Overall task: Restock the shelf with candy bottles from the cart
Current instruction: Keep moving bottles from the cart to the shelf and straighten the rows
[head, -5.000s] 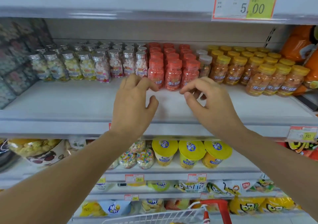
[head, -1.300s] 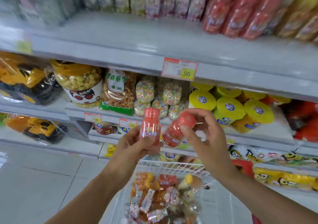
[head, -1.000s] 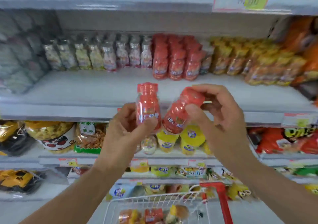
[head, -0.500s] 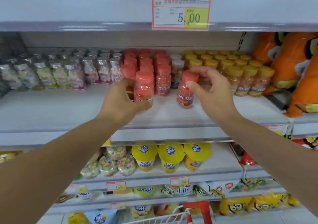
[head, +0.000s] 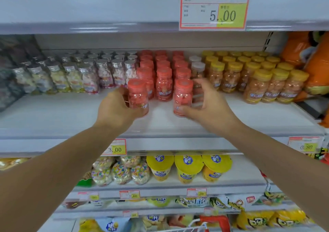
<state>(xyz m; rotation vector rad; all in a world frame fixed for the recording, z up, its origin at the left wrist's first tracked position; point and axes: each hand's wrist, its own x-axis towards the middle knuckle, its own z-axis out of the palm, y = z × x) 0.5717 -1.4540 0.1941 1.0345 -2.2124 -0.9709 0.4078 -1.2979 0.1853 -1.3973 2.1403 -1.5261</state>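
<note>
Partway through, by the look of it. Three columns of red candy bottles already stand at the middle of the shelf, with silver-capped bottles at their 9 o'clock and yellow-capped bottles at their 3 o'clock.

Two more going in at the front: a left red candy bottle heading the left column and a right red candy bottle heading the right one. Both upright and seemingly set down on the shelf, though full contact at the bases cannot be confirmed.

Leaves a gap between them, in front of the middle column. Leaves also a wide bare strip of shelf toward 6 o'clock, so probably room for several more rows.

Shows only the red handle and a bit of white wire of the cart, at 6 o'clock on the frame's lower edge. Cannot tell what stock remains in it.

Left hand: wrapped round the left red candy bottle from its 8 o'clock side, fingers curled close about the lower body.

Right hand: thumb against the lower front of the right red candy bottle, fingers curved round its 3 o'clock side and somewhat fanned. A looser hold, perhaps about to let go.
</note>
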